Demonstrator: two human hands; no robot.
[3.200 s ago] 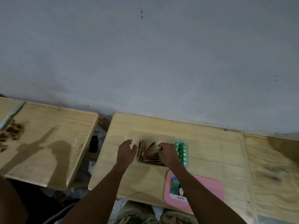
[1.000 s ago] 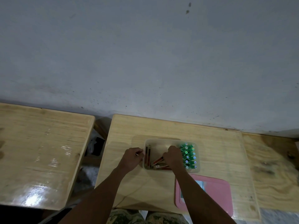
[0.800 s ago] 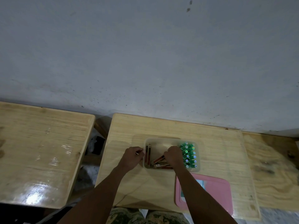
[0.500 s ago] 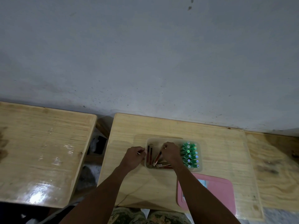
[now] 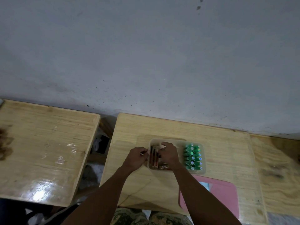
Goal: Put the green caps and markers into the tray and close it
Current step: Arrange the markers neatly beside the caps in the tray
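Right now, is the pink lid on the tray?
No, the lid lies flat on the table beside the open tray.

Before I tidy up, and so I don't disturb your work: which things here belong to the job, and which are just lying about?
Job: clear tray, green caps, markers, pink lid, left hand, right hand.
Lying about: black object between the tables, stained left table.

Left hand (image 5: pixel 137 157) and right hand (image 5: pixel 168 155) bare, 2 forearms (image 5: pixel 103 192) bare; trousers (image 5: pixel 129 216) in green-and-tan camouflage print.
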